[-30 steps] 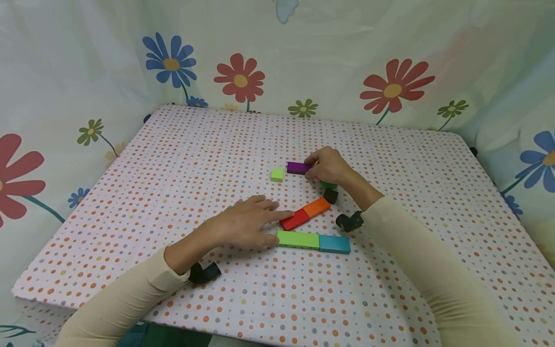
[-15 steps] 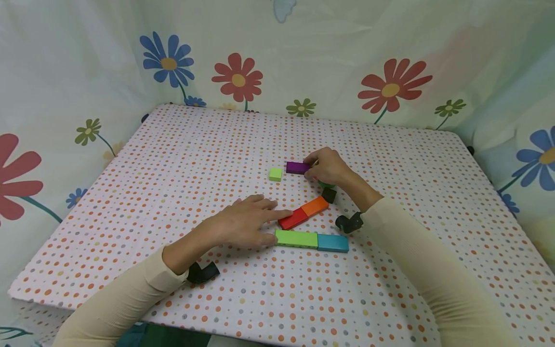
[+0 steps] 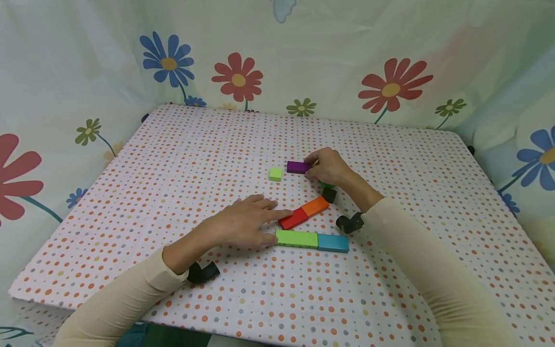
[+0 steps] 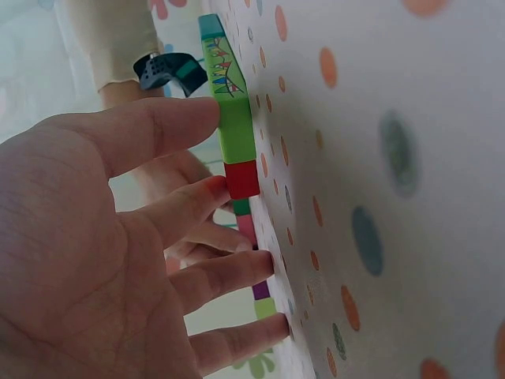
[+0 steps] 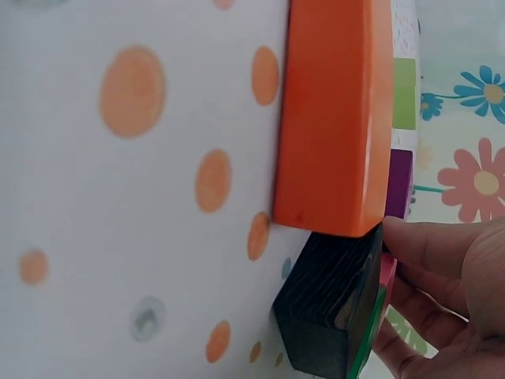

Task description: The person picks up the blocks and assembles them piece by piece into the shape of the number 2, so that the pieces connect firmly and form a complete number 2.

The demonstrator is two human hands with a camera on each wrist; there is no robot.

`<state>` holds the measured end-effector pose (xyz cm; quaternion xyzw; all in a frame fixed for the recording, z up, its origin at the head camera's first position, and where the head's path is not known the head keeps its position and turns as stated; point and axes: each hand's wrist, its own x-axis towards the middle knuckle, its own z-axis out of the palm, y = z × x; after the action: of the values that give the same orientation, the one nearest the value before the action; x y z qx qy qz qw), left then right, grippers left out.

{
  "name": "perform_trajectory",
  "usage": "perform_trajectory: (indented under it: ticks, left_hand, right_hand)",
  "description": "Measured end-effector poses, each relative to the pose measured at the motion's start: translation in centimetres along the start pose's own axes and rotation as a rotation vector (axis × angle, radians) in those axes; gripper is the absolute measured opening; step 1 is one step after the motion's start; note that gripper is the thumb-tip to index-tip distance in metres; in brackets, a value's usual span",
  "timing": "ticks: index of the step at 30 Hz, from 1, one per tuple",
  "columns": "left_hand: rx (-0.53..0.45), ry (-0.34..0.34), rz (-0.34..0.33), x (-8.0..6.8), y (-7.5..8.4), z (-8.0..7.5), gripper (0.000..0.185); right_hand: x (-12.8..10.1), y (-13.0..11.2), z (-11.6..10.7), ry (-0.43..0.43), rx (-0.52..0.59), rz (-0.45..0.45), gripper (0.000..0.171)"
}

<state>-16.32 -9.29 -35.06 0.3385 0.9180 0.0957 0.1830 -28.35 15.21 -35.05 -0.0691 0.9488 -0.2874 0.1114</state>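
right hand [image 3: 328, 165] pinches purple block [image 3: 297, 167] by its end, 12 o'clock on worktop [image 3: 173, 159] | left hand [image 3: 247, 224] flat, fingers straight, tips touching red block [image 3: 294, 219] and green block [image 3: 297, 238], likely steadying both rows
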Motion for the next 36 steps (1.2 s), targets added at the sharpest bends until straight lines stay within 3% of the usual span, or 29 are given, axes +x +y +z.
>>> perform_trajectory:
  ticks: [8,23,31,36]
  left_hand:
    - [-0.006,0.000,-0.002,0.0,0.0,0.0,0.064]
    - [0.002,0.007,0.005,0.0,0.1,-0.1,0.064]
    - [-0.037,0.015,-0.002,0.1,0.5,0.2,0.065]
    - [-0.059,0.034,-0.010,0.0,0.6,0.2,0.064]
  right_hand:
    - [-0.2,0.0,0.0,-0.006,0.002,0.005,0.039]
    - [-1.0,0.1,-0.2,-0.003,0.025,0.004,0.057]
    - [-3.4,0.5,0.1,0.054,-0.117,-0.067,0.062]
    - [-6.0,0.5,0.1,0.082,-0.134,-0.125,0.063]
